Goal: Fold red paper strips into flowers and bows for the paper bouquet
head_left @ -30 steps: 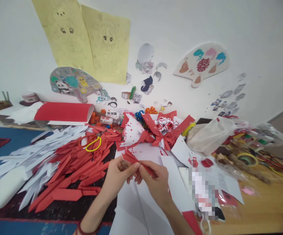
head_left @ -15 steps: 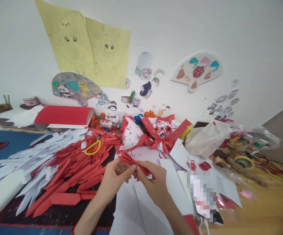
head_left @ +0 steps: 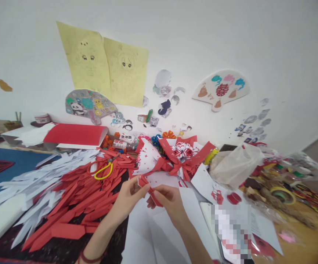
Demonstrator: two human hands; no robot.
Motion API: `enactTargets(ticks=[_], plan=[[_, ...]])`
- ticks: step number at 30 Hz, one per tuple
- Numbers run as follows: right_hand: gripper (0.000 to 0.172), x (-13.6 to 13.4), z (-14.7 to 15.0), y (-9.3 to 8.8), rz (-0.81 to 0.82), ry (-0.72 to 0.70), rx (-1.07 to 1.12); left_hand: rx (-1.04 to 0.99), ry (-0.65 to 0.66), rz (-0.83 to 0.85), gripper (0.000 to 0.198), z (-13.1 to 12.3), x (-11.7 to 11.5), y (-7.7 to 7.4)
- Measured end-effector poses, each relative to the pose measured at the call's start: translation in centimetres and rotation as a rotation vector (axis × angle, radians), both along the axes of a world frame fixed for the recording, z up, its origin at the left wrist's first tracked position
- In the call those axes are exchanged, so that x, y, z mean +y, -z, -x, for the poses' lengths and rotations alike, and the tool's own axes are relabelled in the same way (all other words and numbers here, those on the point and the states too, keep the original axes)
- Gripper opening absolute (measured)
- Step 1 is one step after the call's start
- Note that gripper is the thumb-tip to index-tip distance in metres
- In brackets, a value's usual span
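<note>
Between my two hands is a folded red paper strip (head_left: pixel 154 197), held over white paper sheets (head_left: pixel 145 227). My left hand (head_left: pixel 133 194) pinches its upper left end between thumb and fingers. My right hand (head_left: pixel 167 201) grips the lower right part, thumb on top. To the left lies a pile of folded red paper strips (head_left: pixel 84 198), with white folded strips (head_left: pixel 49 176) beyond it. Yellow-and-red-handled scissors (head_left: pixel 104 171) rest on the red pile. Just past my hands stand red and white paper bouquets (head_left: pixel 185 156).
A white board-like piece (head_left: pixel 3 216) lies at the left edge. Right of my hands are a phone-like object (head_left: pixel 232 231), partly pixelated, a white plastic bag (head_left: pixel 236 165) and a tape roll (head_left: pixel 282 195). A curved red sheet (head_left: pixel 75 134) sits at the back left, against the wall.
The red paper has turned in my hands; its fanned layers now look closed into a narrower strip. My fingers have shifted along it. The camera view has tilted slightly upward.
</note>
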State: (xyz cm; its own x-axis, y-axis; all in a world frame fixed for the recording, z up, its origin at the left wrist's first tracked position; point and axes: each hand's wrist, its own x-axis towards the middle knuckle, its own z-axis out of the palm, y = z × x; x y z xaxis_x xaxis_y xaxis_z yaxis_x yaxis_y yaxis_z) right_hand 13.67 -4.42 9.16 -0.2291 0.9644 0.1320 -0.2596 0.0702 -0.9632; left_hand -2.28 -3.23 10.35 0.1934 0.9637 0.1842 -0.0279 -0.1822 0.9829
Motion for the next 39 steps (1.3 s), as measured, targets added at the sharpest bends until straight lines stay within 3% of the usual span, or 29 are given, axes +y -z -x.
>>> enactTargets(ticks=[11, 17, 25, 29, 33, 39], plan=[[0.032, 0.6, -1.9, 1.8, 0.179, -0.097, 0.117, 0.061, 0.034, 0.052, 0.031, -2.1, 1.2, 0.5], [0.034, -0.5, -2.3, 2.7, 0.172, -0.06, 0.156, 0.093, 0.059, 0.091, 0.036, -2.8, 0.8, 1.6], [0.038, -2.8, -3.3, 3.8, 0.208, 0.027, 0.076, 0.109, -0.001, 0.108, 0.041, -3.8, -0.9, 2.9], [0.032, -3.8, -3.1, 4.2, 0.158, 0.109, -0.036, 0.139, -0.041, 0.073, 0.04, -3.8, -1.8, 4.0], [0.021, -4.4, -2.5, 4.7, 0.052, 0.188, -0.153, 0.175, 0.005, 0.039, 0.033, -3.2, -2.4, 5.3], [0.02, -5.2, -1.9, 4.5, -0.012, 0.133, -0.213, 0.264, 0.039, 0.004, 0.032, -1.9, -3.0, 6.8]])
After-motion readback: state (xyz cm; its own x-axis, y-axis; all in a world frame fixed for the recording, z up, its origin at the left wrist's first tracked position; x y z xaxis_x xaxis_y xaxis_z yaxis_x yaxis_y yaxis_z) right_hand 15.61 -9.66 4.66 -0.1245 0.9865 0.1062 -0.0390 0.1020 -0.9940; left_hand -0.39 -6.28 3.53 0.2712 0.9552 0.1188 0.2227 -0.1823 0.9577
